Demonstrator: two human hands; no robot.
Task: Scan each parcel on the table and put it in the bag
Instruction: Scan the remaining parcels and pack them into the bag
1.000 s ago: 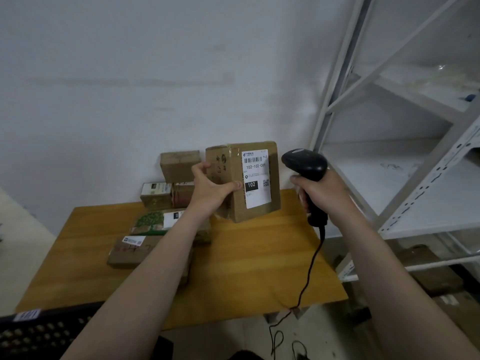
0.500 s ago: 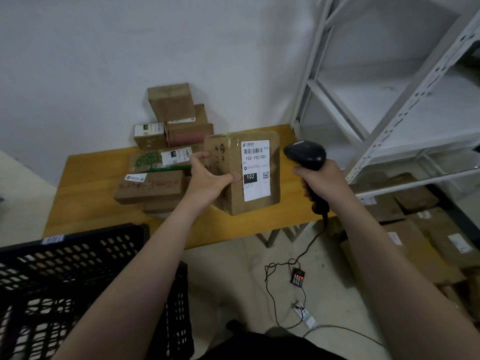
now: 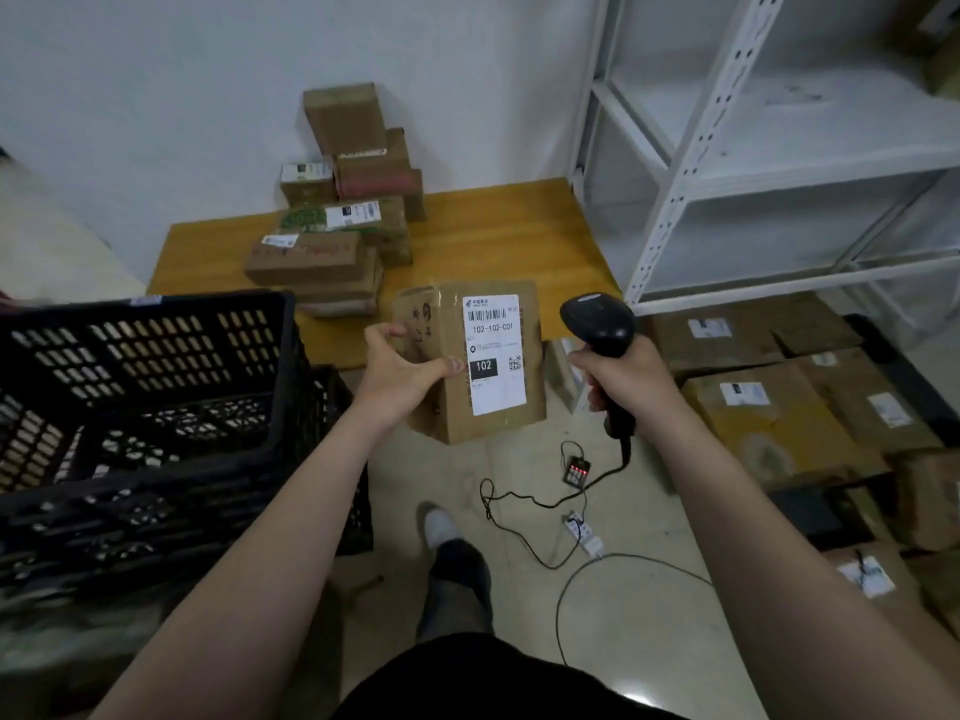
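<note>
The left hand point(image 3: 400, 371) clamped one edge of the labelled parcel point(image 3: 483, 366), held in the air past the desk point(image 3: 493, 241), while the right hand point(image 3: 623, 376) gripped the scanner point(image 3: 597, 324) beside it; that one-sided hold might have let the box twist and drop.

White label point(image 3: 493, 353) on front of held parcel point(image 3: 511, 415): barcode at top, "102-102-C01" under it. Lower down, black box with white "102"; QR code just right of it. Logo and print along label's top edge too small to read, likewise fine lines mid-label. Parcel's side face: dark handling pictograms, partly behind left hand point(image 3: 402, 374). White labels on stacked parcels point(image 3: 311, 257) on bench point(image 3: 498, 236) and on boxes point(image 3: 769, 423) on floor point(image 3: 649, 589): print illegible. Small device point(image 3: 577, 471) on floor: red lit marks, unreadable.
</note>
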